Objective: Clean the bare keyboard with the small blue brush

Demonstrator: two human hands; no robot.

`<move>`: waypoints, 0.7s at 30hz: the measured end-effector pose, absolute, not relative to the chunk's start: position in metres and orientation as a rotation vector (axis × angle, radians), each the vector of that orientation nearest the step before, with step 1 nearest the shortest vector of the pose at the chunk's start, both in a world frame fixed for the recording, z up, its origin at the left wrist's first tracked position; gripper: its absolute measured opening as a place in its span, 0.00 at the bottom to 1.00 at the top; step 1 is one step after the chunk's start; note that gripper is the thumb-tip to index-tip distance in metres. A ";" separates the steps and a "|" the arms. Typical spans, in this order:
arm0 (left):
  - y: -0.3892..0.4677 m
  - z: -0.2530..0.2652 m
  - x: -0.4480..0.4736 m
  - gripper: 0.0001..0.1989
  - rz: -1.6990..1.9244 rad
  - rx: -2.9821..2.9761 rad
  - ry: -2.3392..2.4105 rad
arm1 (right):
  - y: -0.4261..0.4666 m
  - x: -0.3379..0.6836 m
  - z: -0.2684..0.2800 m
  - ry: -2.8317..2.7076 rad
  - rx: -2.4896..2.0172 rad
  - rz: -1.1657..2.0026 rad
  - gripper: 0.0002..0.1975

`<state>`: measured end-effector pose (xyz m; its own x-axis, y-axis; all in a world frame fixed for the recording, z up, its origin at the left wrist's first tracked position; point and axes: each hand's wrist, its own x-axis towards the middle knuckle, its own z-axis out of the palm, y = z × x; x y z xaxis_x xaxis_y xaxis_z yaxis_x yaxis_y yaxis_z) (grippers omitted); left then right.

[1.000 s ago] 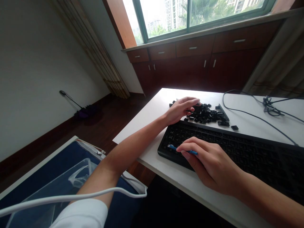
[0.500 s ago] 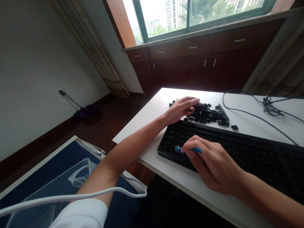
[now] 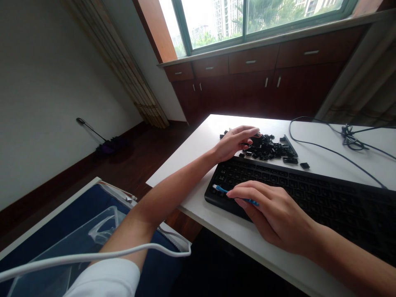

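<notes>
My right hand pinches a blue toothbrush with a pale head. The brush head is over the left end of a black keyboard, whose keycaps are off across most of the visible part. Beyond the keyboard, my left hand rests at the left side of a heap of loose black keycaps. Its fingers are loosely bent and apart, with the tips over the heap. Whether those fingertips touch a keycap is hard to see.
The white table carries a black cable, tangled at the right. Beside the table, at lower left, is a dark blue surface with a clear plastic piece on it. A white cord crosses in front of my left arm.
My right hand has turned the toothbrush, and its head has shifted left and slightly up over the keyboard's left end. My left hand has stayed in place.
</notes>
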<state>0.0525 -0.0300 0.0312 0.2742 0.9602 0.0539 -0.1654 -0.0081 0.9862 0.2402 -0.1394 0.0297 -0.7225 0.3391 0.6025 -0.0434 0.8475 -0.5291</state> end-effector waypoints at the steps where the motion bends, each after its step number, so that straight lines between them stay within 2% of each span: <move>1: -0.030 0.031 0.052 0.19 1.095 1.231 0.869 | -0.139 0.240 0.030 -2.294 -0.221 0.681 0.15; 14: -0.031 0.031 0.053 0.20 1.100 1.230 0.871 | -0.139 0.242 0.030 -2.258 -0.313 0.773 0.05; 21: -0.031 0.031 0.053 0.20 1.100 1.235 0.869 | -0.140 0.242 0.030 -2.254 -0.305 0.765 0.05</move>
